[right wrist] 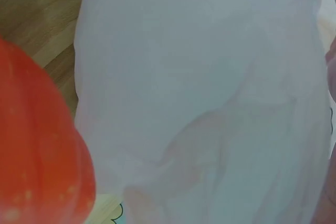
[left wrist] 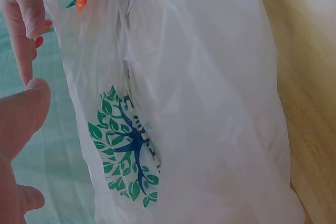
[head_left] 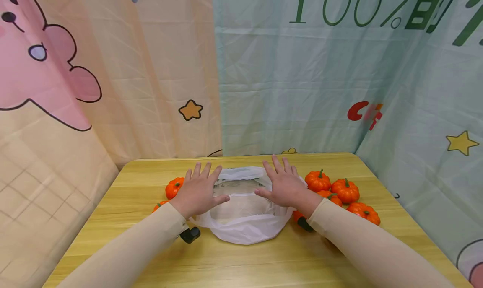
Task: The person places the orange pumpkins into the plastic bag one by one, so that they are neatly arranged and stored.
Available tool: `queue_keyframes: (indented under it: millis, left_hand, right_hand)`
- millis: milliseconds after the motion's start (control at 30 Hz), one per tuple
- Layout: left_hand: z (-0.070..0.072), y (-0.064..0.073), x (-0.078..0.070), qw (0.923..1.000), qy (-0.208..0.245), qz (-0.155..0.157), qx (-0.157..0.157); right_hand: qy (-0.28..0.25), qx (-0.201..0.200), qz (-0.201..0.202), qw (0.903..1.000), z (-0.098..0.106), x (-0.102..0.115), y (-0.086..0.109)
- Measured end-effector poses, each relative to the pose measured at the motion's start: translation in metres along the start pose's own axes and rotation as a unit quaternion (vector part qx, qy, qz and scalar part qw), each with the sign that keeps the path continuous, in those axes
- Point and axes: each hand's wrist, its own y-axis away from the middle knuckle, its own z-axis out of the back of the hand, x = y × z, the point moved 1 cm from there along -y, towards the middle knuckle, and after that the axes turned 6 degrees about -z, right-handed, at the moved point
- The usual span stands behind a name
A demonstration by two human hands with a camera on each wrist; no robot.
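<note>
White plastic carrier bag (head_left: 244, 207), gaping, centred towards far edge of table (head_left: 226, 267). Likely light, limp, slippery, easily torn; best pinched at rim. Left hand (head_left: 199, 193) and right hand (head_left: 284, 187): fingers spread, contact unclear.

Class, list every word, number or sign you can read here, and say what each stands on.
"100%": green, on the pale green curtain.
Next to it: apparently "的", then a character cut off.
Red marks below: unclear.
Lettering on the white bag: too folded and blurred to read.
</note>
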Motion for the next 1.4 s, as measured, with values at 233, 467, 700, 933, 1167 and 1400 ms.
queue_keyframes:
  millis: [233,467,700,933,1167,1400]
  left_hand:
    - [0.002,0.001,0.000,1.0000,0.003,0.005,-0.004]
    - [0.004,0.010,0.006,0.9999,0.010,0.005,-0.009]
    - [0.002,0.025,0.016,0.9997,0.019,0.011,-0.009]
    - [0.000,0.037,0.018,0.9995,0.029,0.012,0.004]
    - [-0.008,0.039,0.023,0.9991,0.039,0.015,-0.003]
    - [-0.015,0.039,0.028,0.9976,0.063,0.026,0.008]
  right_hand:
    - [-0.001,0.001,-0.001,1.0000,0.002,0.000,0.000]
    - [-0.023,-0.019,0.010,0.9995,0.012,-0.002,0.009]
    - [-0.038,-0.056,0.011,0.9976,0.035,-0.030,0.027]
    - [-0.034,-0.058,-0.018,0.9976,0.043,-0.073,0.039]
    - [-0.030,-0.062,-0.016,0.9975,0.044,-0.113,0.044]
    - [-0.058,-0.040,-0.034,0.9969,0.039,-0.154,0.048]
